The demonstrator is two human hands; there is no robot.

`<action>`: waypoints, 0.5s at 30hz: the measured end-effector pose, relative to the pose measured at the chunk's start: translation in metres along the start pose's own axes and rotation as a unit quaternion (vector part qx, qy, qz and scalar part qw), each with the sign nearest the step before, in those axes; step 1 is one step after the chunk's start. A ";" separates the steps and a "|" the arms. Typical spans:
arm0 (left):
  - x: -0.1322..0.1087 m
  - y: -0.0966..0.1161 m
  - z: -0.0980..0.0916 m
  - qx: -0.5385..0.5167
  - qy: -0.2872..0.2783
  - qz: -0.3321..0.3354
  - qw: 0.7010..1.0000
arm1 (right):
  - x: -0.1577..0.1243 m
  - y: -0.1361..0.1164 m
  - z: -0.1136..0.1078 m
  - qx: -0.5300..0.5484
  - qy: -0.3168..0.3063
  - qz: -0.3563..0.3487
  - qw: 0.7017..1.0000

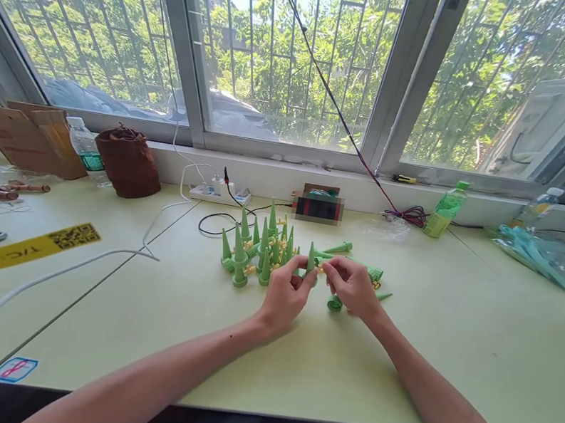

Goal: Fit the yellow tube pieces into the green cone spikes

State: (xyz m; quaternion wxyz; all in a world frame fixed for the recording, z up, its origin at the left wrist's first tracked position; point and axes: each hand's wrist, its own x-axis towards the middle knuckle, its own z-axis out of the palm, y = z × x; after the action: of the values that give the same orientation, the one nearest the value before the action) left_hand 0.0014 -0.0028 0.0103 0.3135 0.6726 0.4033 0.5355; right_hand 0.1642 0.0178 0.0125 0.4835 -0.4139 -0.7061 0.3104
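Green plastic cone point(311, 255) sits pinched in my left hand point(287, 290); rightward, my right hand point(355, 287) pinches a small yellow piece point(321, 268).

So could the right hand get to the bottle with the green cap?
Probably yes, with a stretch: only some low, lying green cones seem to be between the right hand and the green-capped bottle. But it looks busy pinching a small yellow piece, so it might need to let go first.
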 end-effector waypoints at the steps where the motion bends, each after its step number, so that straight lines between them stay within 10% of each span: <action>1: 0.000 0.000 0.000 -0.004 0.000 -0.003 1.000 | 0.000 0.000 0.000 0.013 -0.002 0.000 1.000; 15: 0.001 -0.002 0.000 -0.036 0.008 -0.032 0.999 | 0.002 -0.001 0.001 0.066 -0.032 0.008 0.997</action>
State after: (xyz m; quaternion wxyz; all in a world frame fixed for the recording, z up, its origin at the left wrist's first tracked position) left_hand 0.0008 -0.0009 0.0091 0.3511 0.6432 0.4078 0.5448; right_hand 0.1627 0.0189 0.0135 0.4846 -0.3763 -0.6958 0.3734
